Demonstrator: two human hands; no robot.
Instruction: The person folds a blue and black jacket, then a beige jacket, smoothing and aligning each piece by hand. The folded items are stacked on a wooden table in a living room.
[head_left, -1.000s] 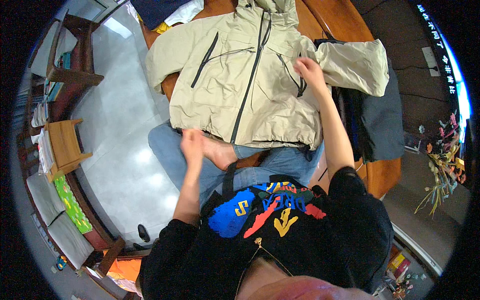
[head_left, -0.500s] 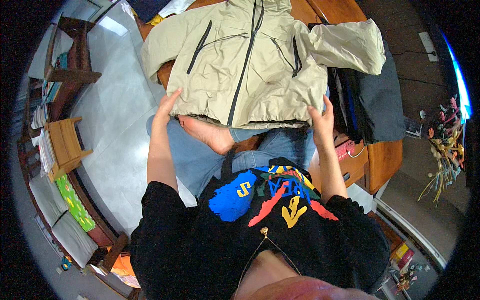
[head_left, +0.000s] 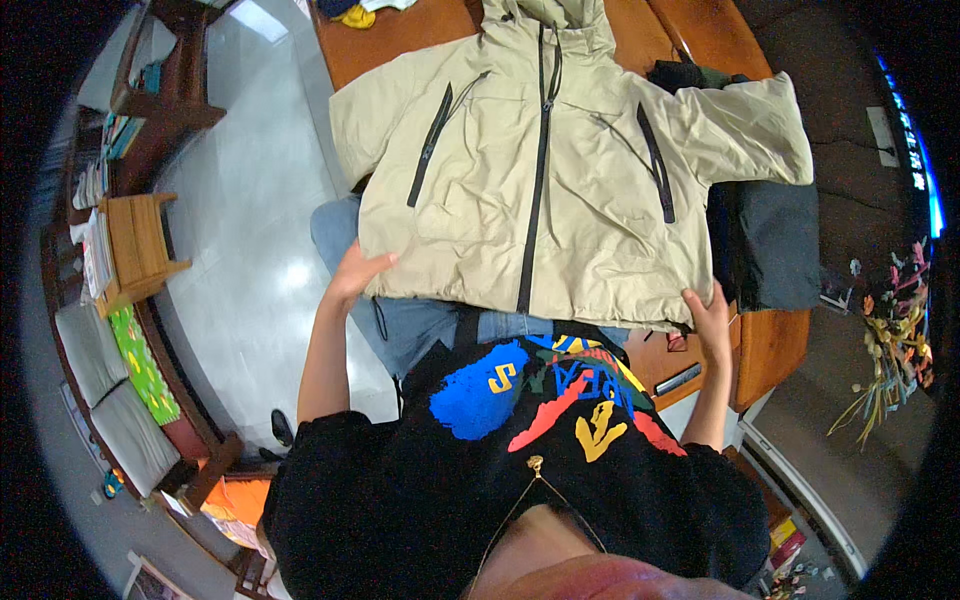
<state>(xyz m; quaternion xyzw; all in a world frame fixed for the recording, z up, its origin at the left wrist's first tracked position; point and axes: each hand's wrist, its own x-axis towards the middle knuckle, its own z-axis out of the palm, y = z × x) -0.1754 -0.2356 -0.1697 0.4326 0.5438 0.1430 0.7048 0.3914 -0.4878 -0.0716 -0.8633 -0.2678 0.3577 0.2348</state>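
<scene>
A beige hooded jacket (head_left: 480, 220) lies front side up, spread across the wooden surface and over my crossed legs. Its dark front zip runs down the middle and looks closed, with a dark slanted zip on either side. My left hand (head_left: 362, 272) grips the lower left corner of the hem, thumb on top. At the opposite corner my right hand (head_left: 710, 318) pinches the hem, its other fingers partly hidden. Both sleeves stretch out sideways, and the hood points away from me. The hem now covers most of my jeans (head_left: 410, 330).
Dark folded clothing (head_left: 780, 245) lies right of the jacket on the wooden table (head_left: 775, 340). More clothes (head_left: 360, 12) are at the far left edge. A small wooden stool (head_left: 138, 250) and a cushioned bench (head_left: 135, 440) stand left. Dried flowers (head_left: 890, 340) are at right.
Both hands have drawn the jacket's hem toward me and slightly right in the view. More of the hood shows, and my bare foot is now covered.
</scene>
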